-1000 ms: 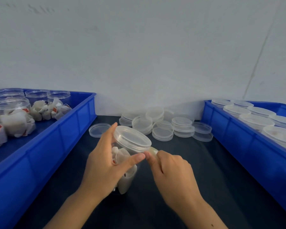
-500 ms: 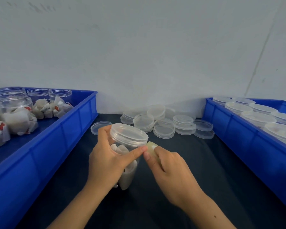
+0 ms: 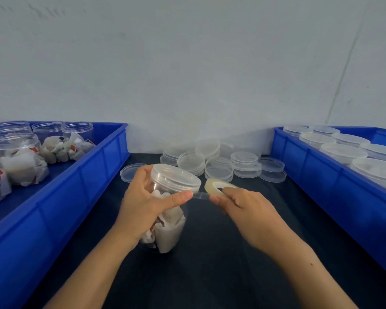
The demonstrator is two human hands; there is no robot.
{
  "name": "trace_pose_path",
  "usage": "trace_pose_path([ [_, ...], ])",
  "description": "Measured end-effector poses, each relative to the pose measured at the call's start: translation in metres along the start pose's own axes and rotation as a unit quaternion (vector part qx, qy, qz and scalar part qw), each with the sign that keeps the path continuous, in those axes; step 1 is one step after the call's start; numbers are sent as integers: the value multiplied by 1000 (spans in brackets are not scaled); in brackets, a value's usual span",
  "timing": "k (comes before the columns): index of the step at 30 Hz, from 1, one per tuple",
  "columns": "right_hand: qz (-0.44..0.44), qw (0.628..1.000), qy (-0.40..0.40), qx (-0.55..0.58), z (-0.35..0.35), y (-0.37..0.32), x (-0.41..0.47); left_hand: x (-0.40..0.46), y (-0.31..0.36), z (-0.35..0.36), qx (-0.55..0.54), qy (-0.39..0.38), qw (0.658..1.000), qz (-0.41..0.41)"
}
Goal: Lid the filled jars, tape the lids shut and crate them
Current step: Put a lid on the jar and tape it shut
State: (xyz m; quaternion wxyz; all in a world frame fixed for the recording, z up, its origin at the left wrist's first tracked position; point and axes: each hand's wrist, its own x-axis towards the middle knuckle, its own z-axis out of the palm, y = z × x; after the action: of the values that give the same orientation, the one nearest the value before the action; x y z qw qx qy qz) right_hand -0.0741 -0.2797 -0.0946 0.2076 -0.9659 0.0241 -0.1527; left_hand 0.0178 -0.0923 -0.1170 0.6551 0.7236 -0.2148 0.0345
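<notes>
Left hand (image 3: 143, 204) grips jar (image 3: 167, 221); right hand (image 3: 243, 208) pinches tape roll (image 3: 216, 186).

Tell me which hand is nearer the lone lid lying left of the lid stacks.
Left. The left hand, gripping the jar, sits just below the lone lid; the right hand is farther right.

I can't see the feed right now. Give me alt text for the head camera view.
The left hand grips a lidded, filled jar on a dark table while the right hand holds a tape roll, a clear strip stretched from the roll to the left thumb beside the lid. Blue crates flank them: open jars on the left, lidded ones on the right; loose lids lie behind.
</notes>
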Motion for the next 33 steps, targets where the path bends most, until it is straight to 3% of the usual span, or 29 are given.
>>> trace_pose_path([
  [8, -8, 1000, -5, -1, 3, -9, -1, -2, 1, -5, -100, -87, 991, -15],
  [14, 10, 1000, 26, -7, 5, -13, -5, -6, 1, -4, -109, -123, 986, -5],
  [17, 31, 999, 41, -3, 6, -15, -7, -10, 3, -3, -68, -101, 992, 16],
  [22, 61, 996, 70, 10, 15, -30, -12, -23, -1, 7, 17, 35, 995, 90],
  [26, 34, 997, 76, 2, 22, -41, -18, -23, 1, 10, 95, 39, 991, 80],
  [33, -11, 1000, 29, -2, 14, -39, -18, -12, -5, 5, 34, 42, 998, 34],
])
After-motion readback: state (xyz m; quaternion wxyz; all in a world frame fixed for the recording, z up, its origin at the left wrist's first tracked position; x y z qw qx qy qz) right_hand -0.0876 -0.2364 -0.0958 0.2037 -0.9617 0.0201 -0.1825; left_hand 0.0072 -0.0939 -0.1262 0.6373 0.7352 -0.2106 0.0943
